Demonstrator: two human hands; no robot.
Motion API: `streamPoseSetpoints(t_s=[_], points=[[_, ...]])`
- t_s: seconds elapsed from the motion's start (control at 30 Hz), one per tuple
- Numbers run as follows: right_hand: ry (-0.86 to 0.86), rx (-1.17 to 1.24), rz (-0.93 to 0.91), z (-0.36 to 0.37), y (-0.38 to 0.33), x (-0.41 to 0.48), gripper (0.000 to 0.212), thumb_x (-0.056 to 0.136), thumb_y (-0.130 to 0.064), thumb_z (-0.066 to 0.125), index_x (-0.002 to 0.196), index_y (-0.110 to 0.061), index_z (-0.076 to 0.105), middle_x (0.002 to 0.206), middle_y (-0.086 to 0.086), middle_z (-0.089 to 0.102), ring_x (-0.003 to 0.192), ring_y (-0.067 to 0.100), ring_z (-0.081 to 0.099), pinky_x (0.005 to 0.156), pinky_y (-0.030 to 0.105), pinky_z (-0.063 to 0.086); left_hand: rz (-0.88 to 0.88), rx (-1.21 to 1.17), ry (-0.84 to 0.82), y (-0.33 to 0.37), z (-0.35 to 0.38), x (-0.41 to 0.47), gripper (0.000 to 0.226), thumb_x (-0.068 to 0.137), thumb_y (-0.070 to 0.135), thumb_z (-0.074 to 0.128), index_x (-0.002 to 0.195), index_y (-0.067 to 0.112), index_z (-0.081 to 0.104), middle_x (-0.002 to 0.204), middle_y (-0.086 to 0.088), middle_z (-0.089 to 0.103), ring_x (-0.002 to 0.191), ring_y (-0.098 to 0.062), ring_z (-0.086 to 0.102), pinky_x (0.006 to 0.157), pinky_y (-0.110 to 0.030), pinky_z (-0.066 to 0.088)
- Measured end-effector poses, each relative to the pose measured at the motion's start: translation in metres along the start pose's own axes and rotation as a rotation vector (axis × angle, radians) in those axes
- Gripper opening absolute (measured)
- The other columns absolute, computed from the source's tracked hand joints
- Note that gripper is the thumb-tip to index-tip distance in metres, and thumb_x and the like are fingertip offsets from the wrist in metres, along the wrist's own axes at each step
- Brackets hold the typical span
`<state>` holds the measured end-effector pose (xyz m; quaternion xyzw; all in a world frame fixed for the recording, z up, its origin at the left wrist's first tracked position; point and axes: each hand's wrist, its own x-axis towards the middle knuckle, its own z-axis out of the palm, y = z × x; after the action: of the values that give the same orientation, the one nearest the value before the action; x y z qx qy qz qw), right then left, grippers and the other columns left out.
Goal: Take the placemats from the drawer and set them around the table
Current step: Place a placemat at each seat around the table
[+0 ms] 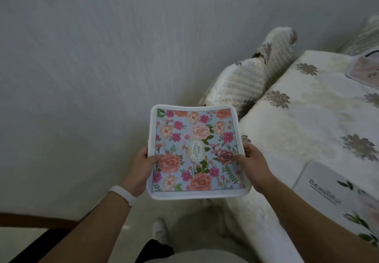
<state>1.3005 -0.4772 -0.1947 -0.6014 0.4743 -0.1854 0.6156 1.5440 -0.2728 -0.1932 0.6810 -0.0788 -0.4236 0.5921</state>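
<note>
A square placemat (194,139) with pink and orange flowers on light blue, a white border and a "GARDEN" label hangs in the air in front of me. My left hand (141,166) grips its left edge, thumb on top. My right hand (254,164) grips its right edge the same way. To the right stands the table (297,123) under a cream cloth with grey flower motifs. A white placemat (338,197) with leaves and lettering lies at its near right. A pink placemat (363,72) lies at its far right, partly cut off by the frame.
A chair (252,74) in a cream quilted cover stands at the table's far left corner against the grey wall. A pale floor with my white shoe (160,230) is below. A dark wooden edge (30,221) runs along the lower left.
</note>
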Motion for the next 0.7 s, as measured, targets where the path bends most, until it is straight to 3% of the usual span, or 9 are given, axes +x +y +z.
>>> streamPoseSetpoints(t_s=[0.2,0.33,0.43,0.7], points=[[0.010,-0.031,-0.005,0.119,-0.032,0.037,0.018,0.084,-0.013,0.067,0.100,-0.020,0.063,0.086,-0.005,0.075,0.071,0.016,0.074,0.051,0.027,0.057,-0.025,-0.040,0.041,0.022,-0.108,0.053,0.028,0.096,0.003,0.058,0.120,0.015,0.067,0.111,-0.017,0.074,0.098,-0.038,0.071,0.087,-0.057,0.056],[0.022,0.002,0.005,0.167,-0.047,0.050,0.016,0.087,-0.012,0.066,0.099,-0.019,0.061,0.089,-0.002,0.073,0.073,0.015,0.074,0.053,0.028,0.058,-0.009,-0.044,0.015,0.051,-0.155,0.082,0.027,0.095,0.002,0.058,0.118,0.011,0.068,0.107,-0.017,0.075,0.094,-0.037,0.073,0.081,-0.052,0.059],[0.039,0.002,0.004,0.187,-0.061,0.060,0.014,0.089,-0.012,0.064,0.101,-0.018,0.060,0.095,0.001,0.072,0.074,0.014,0.073,0.054,0.029,0.058,0.015,-0.057,-0.024,0.070,-0.171,0.099,0.027,0.096,0.002,0.057,0.119,0.011,0.067,0.106,-0.015,0.076,0.093,-0.035,0.073,0.073,-0.046,0.061],[0.093,0.032,-0.003,0.199,-0.092,0.097,0.021,0.088,-0.013,0.068,0.106,-0.019,0.059,0.100,0.002,0.070,0.072,0.011,0.073,0.052,0.026,0.057,0.042,-0.014,-0.078,0.109,-0.173,0.148,0.027,0.096,0.003,0.057,0.120,0.011,0.066,0.111,-0.017,0.074,0.097,-0.038,0.072,0.087,-0.058,0.056]])
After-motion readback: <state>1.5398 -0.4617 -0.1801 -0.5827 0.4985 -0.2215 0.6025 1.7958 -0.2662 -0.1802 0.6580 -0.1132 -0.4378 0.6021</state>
